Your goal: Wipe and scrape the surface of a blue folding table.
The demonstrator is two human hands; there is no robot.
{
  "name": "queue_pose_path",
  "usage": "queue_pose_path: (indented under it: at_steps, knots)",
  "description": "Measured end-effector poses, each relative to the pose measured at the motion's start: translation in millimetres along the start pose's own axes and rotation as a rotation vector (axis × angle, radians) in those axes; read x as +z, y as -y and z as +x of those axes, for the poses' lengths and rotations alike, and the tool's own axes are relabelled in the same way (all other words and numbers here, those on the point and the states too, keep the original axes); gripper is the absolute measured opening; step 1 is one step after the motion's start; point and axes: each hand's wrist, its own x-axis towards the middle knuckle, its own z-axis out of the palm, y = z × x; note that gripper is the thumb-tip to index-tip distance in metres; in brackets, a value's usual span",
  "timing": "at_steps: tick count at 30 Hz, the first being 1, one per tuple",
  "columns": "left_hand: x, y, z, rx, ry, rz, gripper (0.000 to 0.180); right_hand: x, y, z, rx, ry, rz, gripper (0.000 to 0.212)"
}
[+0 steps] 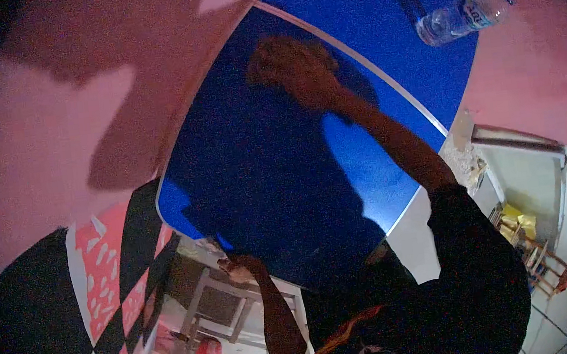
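A large blue panel (260, 152) with a pale metal rim spreads out in front of me, mostly under my shadow. My right hand (311, 81) reaches over its far part, closed on a crumpled brownish cloth (271, 61) pressed against the blue surface. Down at the panel's near left edge is my left hand (239, 269), its fingers curled in. Dim light hides whether those fingers grip the rim or something small.
Beyond the rim, a clear plastic bottle (464, 18) lies on a second blue surface (377, 11). Pink wall (38, 147) surrounds it. Checkered black, white and pink cloth (118, 284) hangs at left, near a wooden chair (217, 301). A small wooden rack (548, 263) stands at right.
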Motion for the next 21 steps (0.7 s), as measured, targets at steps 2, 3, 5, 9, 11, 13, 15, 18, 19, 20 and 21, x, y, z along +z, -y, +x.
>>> queue_pose_path:
  at_steps: [2,3,5,9,11,13,15,18,19,20,21]
  knots:
    - [1.5,0.3,-1.0,0.020,-0.002,0.002,0.031,-12.9,-44.8,38.4,-0.003,-0.098,-0.030,0.038]
    - [2.3,1.5,-1.4,0.031,-0.010,-0.005,0.031,-10.4,-52.6,34.7,-0.073,-0.163,-0.078,0.038]
    - [3.9,5.4,-2.7,0.048,-0.008,0.002,0.032,-6.7,-62.1,13.4,-0.024,-0.249,-0.231,0.042]
    - [8.2,12.7,-2.1,0.092,-0.034,0.010,0.032,-31.8,-63.4,-106.7,0.164,-0.261,-0.200,0.051]
    - [9.9,13.4,-0.2,0.189,-0.054,0.131,0.033,-54.3,-42.2,-197.6,0.351,-0.204,-0.174,0.051]
    - [10.6,10.7,2.5,0.443,-0.105,0.554,0.033,-73.7,-16.3,-278.1,0.406,-0.268,-0.256,0.046]
    - [10.9,5.8,4.6,0.027,0.053,-0.091,0.037,-83.1,0.7,-333.2,0.491,-0.256,-0.250,0.053]
    - [12.2,-0.9,4.6,0.093,-0.035,-0.091,0.038,-71.7,1.2,-352.1,0.637,-0.224,-0.217,0.050]
    - [12.6,-1.5,4.8,0.124,-0.089,-0.076,0.038,-63.7,-2.7,-340.9,0.638,-0.257,-0.204,0.050]
    - [13.4,-1.4,4.5,0.151,-0.145,-0.060,0.039,-57.6,-10.1,-322.7,0.565,-0.290,-0.251,0.048]
    - [14.7,0.4,4.3,0.178,-0.200,-0.038,0.039,-52.5,-17.1,-300.2,0.460,-0.397,-0.266,0.046]
